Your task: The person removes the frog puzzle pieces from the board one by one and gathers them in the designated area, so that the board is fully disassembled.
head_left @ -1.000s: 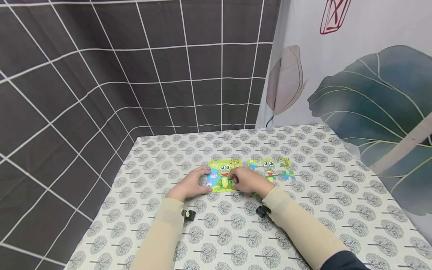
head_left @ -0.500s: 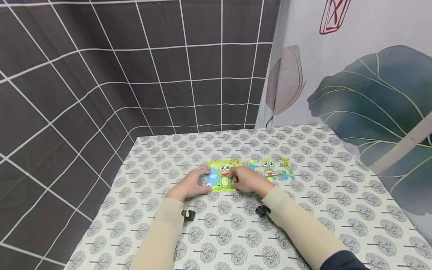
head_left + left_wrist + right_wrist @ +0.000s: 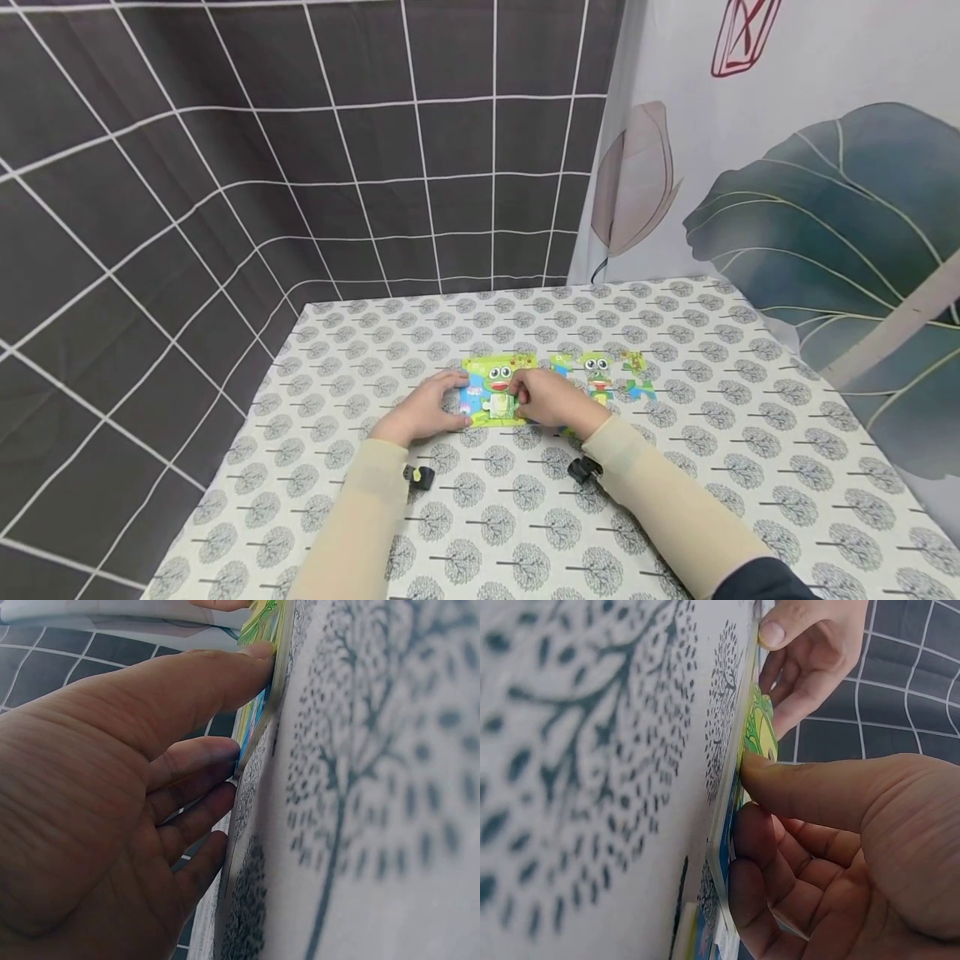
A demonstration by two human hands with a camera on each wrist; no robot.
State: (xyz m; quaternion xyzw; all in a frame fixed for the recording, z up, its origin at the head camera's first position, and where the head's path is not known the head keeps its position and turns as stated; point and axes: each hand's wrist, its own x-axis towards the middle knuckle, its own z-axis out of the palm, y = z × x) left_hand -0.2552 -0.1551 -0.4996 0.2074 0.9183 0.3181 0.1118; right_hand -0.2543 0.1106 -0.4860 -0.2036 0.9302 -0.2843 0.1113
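Observation:
A frog jigsaw puzzle board (image 3: 474,392) lies flat on the patterned tablecloth. My left hand (image 3: 427,407) rests at its left side, thumb on the near corner and fingers against the edge, as the left wrist view shows. On the board's right half my right hand (image 3: 551,398) pinches a puzzle piece (image 3: 500,406) with the frog's belly between thumb and index finger. That green and yellow piece (image 3: 762,729) stands tilted up from the board in the right wrist view. The right hand covers part of the board's right side.
To the right of the board lie several loose pieces, among them a frog-face piece (image 3: 597,365), a blue and green piece (image 3: 640,390) and a corner piece (image 3: 635,360). Some are partly hidden by the right forearm. A dark grid curtain (image 3: 450,208) hangs behind the table.
The belly piece has tilted up out of the board under my right fingers, its printed face now catching more light. Both hands have stayed in nearly the same place.

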